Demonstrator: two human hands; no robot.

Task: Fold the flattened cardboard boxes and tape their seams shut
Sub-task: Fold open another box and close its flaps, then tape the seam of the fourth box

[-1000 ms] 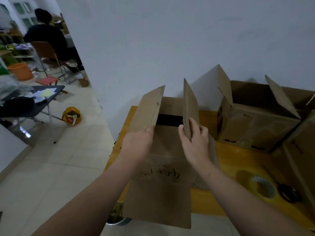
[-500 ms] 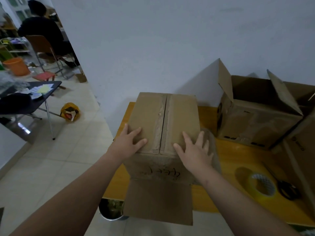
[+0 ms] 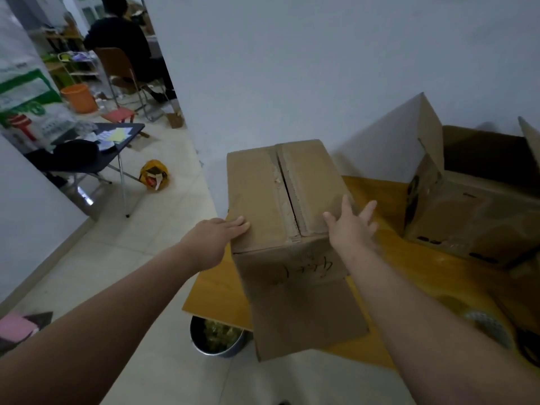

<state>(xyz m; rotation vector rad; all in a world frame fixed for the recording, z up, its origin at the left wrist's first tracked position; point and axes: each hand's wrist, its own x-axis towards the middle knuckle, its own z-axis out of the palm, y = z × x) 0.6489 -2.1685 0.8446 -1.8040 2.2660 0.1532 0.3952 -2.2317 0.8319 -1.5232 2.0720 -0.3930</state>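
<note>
A brown cardboard box (image 3: 280,194) stands on the yellow table (image 3: 216,290), its two top flaps folded down and meeting at a seam with no tape on it. A loose flap hangs from its near side over the table edge. My left hand (image 3: 217,233) lies flat at the box's near left top corner, fingers straight. My right hand (image 3: 350,226) is open with spread fingers at the box's right top edge. A roll of tape (image 3: 488,328), blurred, lies on the table at the lower right.
Open cardboard boxes (image 3: 473,194) stand at the back right against the white wall. Scissors (image 3: 529,343) lie by the tape. A metal bin (image 3: 217,337) sits under the table's near edge. A seated person (image 3: 117,33), a dark folding table (image 3: 96,147) and an orange bucket (image 3: 79,96) are far left.
The two upright top flaps were folded down flat. Both hands then slid from the top toward the box's left and right edges, and the view swung right.
</note>
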